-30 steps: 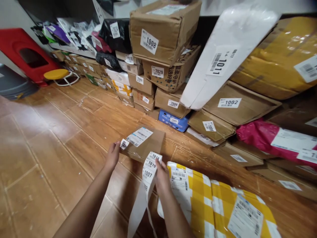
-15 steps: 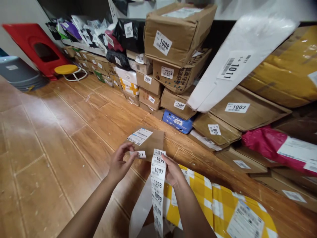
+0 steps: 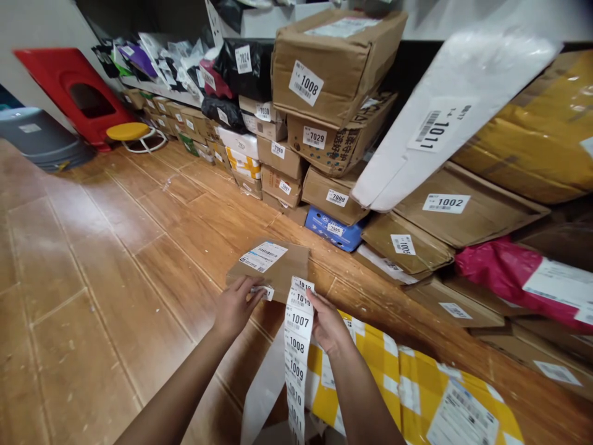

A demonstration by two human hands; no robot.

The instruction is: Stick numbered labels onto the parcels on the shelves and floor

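My left hand (image 3: 239, 304) pinches a small white number label (image 3: 267, 293), partly covered by its fingers, against the near side of a brown cardboard box (image 3: 291, 262) on the floor. A larger shipping label (image 3: 263, 256) lies on that box's top. In my right hand (image 3: 328, 318) is a long strip of number labels (image 3: 296, 346), gripped near its upper end between thumb and fingers. The strip hangs down past the bottom edge of the view. Under my right forearm sits a yellow and white taped parcel (image 3: 412, 383).
Stacked numbered boxes (image 3: 306, 139) line the right side, with a white long package (image 3: 454, 123) leaning on them. A pink bag (image 3: 491, 266) lies among the boxes. At the far left stand a red plastic stool (image 3: 69, 93), a yellow-topped stool (image 3: 128, 131) and a grey bucket (image 3: 41, 139).
My left hand has moved slightly right and down, bringing the number label onto the box's near side. My right hand still holds the strip, almost unmoved.
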